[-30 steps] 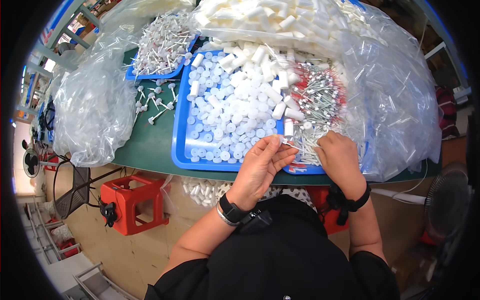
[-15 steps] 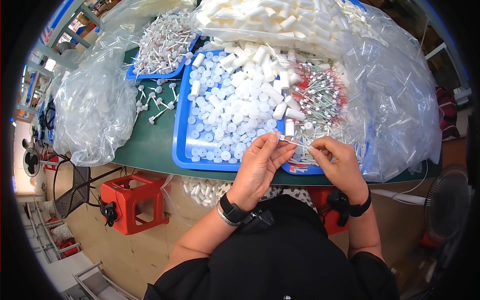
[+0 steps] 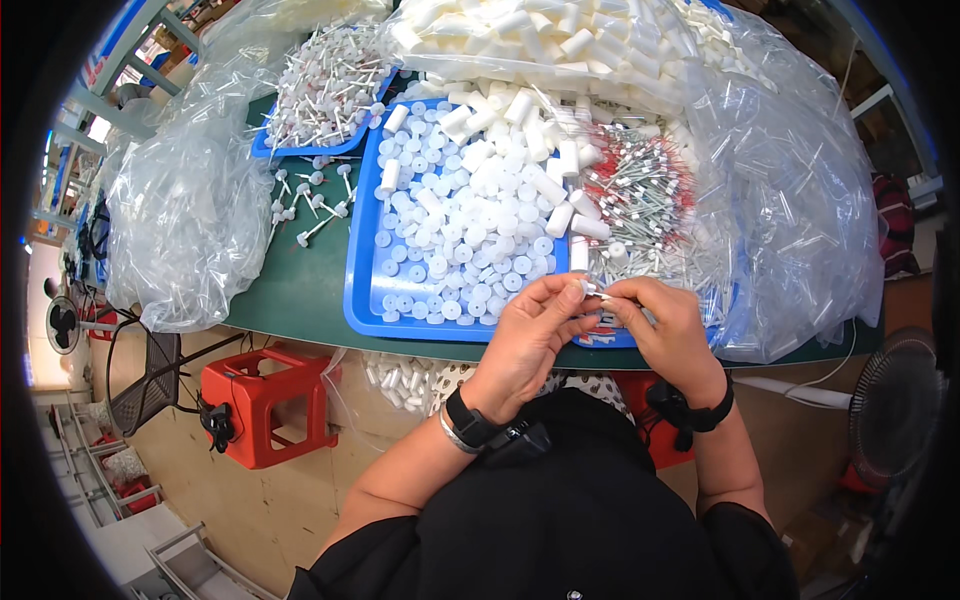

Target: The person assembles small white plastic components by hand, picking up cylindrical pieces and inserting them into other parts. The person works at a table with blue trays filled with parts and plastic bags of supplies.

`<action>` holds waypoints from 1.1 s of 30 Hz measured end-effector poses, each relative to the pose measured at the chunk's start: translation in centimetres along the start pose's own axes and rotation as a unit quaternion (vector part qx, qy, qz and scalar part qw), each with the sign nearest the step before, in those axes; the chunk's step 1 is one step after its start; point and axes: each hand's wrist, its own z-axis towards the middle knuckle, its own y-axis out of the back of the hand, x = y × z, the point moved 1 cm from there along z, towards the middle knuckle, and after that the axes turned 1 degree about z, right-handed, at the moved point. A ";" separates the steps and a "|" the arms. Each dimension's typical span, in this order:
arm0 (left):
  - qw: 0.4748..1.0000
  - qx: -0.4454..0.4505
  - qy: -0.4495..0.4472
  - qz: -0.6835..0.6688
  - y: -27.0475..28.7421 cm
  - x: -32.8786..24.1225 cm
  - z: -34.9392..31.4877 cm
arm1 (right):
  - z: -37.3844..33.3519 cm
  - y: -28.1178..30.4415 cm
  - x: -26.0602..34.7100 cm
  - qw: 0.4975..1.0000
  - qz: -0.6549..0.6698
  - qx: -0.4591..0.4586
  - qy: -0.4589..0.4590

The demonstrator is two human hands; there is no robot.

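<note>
As hands (image 3: 600,320) met, cap (image 3: 580,289) lifted.

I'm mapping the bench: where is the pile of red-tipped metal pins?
In the head view, the red-tipped pins lie at the right end of the big blue tray, right of the white caps, beyond the right hand.

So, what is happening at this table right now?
A person sits at a green table and brings both hands together over the near edge of a blue tray. The left hand pinches a small white cap, and the right hand meets it with a thin part, too small to identify. The tray holds many white caps and a pile of thin pins with red ends. Clear plastic bags lie around.
</note>
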 end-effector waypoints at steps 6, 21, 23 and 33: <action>0.997 0.034 0.032 0.065 0.4 0.0 -0.1 | 0.2 0.2 -1.2 0.919 0.299 0.121 -0.227; 0.929 -0.207 -0.290 0.102 8.8 -15.5 -0.8 | 1.4 2.1 -2.3 0.965 -0.247 -0.064 0.064; 0.904 -0.183 -0.297 0.249 6.3 -12.8 -0.6 | 1.8 1.7 -2.7 0.957 -0.266 -0.076 0.085; 0.537 -0.052 -0.342 0.769 2.0 -4.4 0.8 | 4.3 -0.7 -2.3 0.912 -0.385 0.004 0.141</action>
